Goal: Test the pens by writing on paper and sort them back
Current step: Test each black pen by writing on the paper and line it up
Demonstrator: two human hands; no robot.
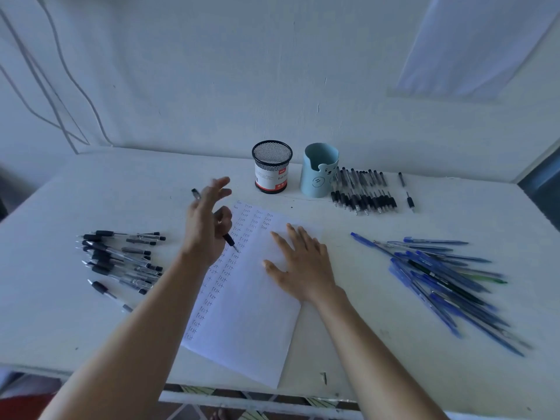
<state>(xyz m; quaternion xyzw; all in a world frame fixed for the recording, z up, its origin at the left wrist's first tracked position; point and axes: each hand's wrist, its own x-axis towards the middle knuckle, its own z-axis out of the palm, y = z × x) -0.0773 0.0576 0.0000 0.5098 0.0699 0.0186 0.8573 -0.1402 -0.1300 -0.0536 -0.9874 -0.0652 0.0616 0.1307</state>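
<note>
White painted wall (212, 71) fills 12 o'clock, scuffed, in dim bluish daylight. Loose cables (45, 86) run down it at 10 o'clock. Pale curtain (472, 47) hangs at 1 o'clock. White table (45, 298) butts the wall. Patterned floor tiles (200, 391) show under its near edge at 6 o'clock.

White table (91, 334) in front of me. Paper sheet (251, 328) lies at centre, angled, with columns of handwritten "test". Loose heap of black pens (121, 262) on my left, well apart from the sheet. Fanned heap of blue pens (439, 280) on my right. At the back, black mesh cup (271, 168) and light-blue bear cup (318, 174) stand upright side by side. Row of black pens (363, 192) lies just right of the bear cup, and two stray pens (410, 202) beyond that.
</note>
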